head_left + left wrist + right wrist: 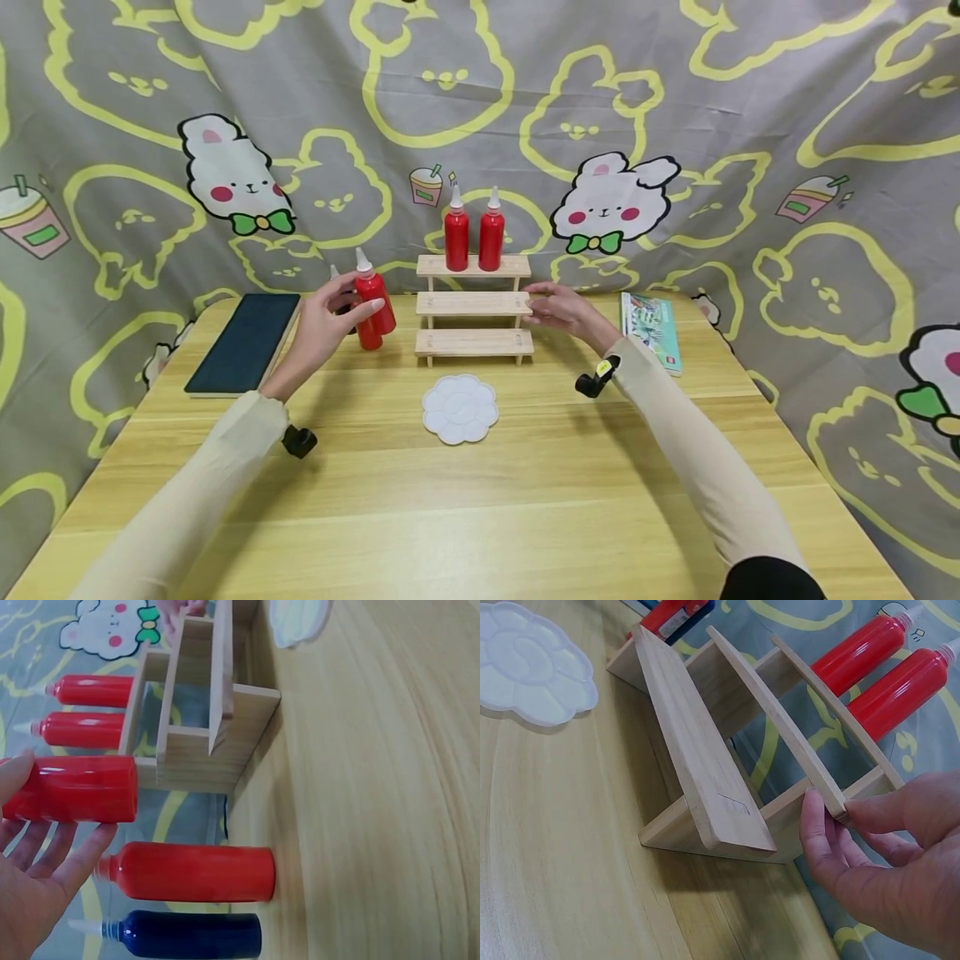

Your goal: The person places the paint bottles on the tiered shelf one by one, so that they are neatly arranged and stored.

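Note:
My left hand [318,321] grips a red squeeze bottle [377,302] with a white nozzle, raised off the table left of a three-tier wooden rack [472,342]. Behind and below it, another red bottle [195,872] stands on the table beside a dark blue bottle [191,934], which is mostly hidden in the head view. Two more red bottles [456,240] stand side by side on the rack's top tier. With thumb and fingers, my right hand [892,855] pinches the right end of the middle tier [780,724].
In front of the rack lies a white flower-shaped palette [460,408]. A dark-covered book [243,343] lies at the table's left, and a light green book [651,329] lies at the right. A patterned curtain [315,75] hangs behind the table.

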### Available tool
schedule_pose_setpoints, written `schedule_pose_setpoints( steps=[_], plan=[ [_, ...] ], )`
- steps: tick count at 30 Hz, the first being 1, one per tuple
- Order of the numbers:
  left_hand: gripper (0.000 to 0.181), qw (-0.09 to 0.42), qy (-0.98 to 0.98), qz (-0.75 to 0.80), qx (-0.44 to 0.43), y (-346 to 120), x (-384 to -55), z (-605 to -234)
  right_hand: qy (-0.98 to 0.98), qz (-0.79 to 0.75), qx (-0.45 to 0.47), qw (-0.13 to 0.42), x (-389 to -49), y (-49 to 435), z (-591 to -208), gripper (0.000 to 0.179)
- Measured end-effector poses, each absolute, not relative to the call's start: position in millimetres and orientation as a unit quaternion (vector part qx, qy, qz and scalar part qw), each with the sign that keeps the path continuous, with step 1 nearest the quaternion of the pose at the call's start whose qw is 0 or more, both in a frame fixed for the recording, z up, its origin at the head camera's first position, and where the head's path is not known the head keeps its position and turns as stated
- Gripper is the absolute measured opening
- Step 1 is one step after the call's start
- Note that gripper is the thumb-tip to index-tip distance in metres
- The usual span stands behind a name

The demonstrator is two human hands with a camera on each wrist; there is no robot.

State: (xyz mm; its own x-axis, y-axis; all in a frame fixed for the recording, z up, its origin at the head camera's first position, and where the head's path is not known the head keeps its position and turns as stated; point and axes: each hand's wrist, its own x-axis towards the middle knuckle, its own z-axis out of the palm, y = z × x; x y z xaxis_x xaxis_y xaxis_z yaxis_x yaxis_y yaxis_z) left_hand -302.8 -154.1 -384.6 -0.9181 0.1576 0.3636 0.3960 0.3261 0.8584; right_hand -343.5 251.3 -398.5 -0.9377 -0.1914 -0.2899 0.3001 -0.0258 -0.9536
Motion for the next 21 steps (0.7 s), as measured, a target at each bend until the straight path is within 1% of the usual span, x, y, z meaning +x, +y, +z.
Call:
schedule_pose_setpoints(
  steps=[7,21],
  plan=[
    [0.057,0.097,-0.800,-0.567,-0.170,-151,-304,-381,0.674,-0.718,0.042,0.172,-345,251,-400,0.054],
    [0.057,0.100,-0.801,-0.564,-0.174,-140,-311,-371,0.678,-0.711,0.043,0.182,-347,254,-398,0.054]
  ],
)
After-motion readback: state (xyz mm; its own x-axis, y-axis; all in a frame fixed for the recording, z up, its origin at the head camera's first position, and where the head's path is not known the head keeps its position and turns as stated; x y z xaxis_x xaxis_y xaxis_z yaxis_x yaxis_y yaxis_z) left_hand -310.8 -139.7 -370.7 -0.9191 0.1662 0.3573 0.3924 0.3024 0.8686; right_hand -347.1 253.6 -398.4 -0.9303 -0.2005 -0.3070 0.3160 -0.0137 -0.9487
